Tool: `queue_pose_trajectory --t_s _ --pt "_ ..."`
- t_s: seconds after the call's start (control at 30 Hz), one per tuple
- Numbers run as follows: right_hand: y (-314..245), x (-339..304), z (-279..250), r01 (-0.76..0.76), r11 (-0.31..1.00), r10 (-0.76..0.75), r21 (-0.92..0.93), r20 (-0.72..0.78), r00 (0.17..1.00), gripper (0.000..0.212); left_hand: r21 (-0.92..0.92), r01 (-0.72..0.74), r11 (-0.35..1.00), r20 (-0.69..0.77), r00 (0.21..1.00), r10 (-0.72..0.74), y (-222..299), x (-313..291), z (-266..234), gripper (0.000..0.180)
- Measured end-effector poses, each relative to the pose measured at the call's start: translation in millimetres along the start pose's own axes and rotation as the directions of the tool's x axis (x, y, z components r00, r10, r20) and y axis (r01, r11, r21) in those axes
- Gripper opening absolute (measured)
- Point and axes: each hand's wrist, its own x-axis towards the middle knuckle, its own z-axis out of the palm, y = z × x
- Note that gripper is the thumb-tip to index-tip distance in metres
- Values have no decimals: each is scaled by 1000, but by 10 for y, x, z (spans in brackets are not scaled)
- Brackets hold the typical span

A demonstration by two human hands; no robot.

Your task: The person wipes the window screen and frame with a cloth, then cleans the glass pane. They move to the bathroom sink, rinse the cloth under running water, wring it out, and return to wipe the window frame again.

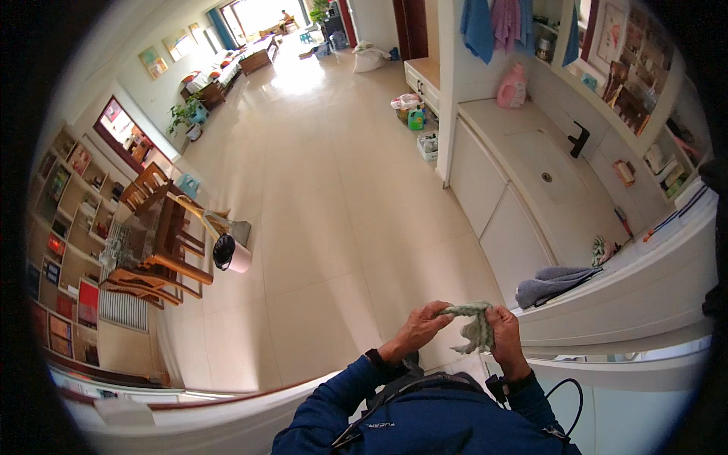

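Note:
A pale green, wrinkled cloth (478, 334) hangs between my two hands, in front of my body. My left hand (422, 326) pinches its left end. At the other end my right hand (505, 335) grips the bunched fabric, with the thumb on top. The loose lower part of the cloth droops beside my right hand. Close by on the right, a grey towel (553, 283) lies folded at the near end of the washbasin counter (497, 114).
The sink basin (542, 155) has a black faucet (578, 140) at its right. A pink jug (513, 87) stands at the counter's far end. Leftward are a wooden chair (144, 186), a pink bin (239, 259) and a dustpan (240, 231) on the tiled floor (318, 197).

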Motion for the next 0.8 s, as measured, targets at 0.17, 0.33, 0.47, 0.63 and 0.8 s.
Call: queue_pose_trajectory --t_s 0.17,0.33,0.47,0.63,0.8 --pt "-191 493 75 5 991 0 133 -33 999 25 -311 128 942 282 959 -37 39 597 -35 70" --pt "-400 975 -79 -63 985 40 160 146 989 29 -453 310 836 365 920 -144 132 1293 33 58" --pt "-741 1426 -136 26 995 -47 95 227 973 35 -521 355 776 419 899 -130 407 1906 -45 47" --pt "-1075 1892 -292 251 942 -250 -222 33 968 46 -573 355 739 393 910 -132 625 2656 -54 32" --pt "-1257 2272 -547 176 959 -219 -223 -183 958 34 -597 359 717 474 880 -46 787 3369 -29 39"
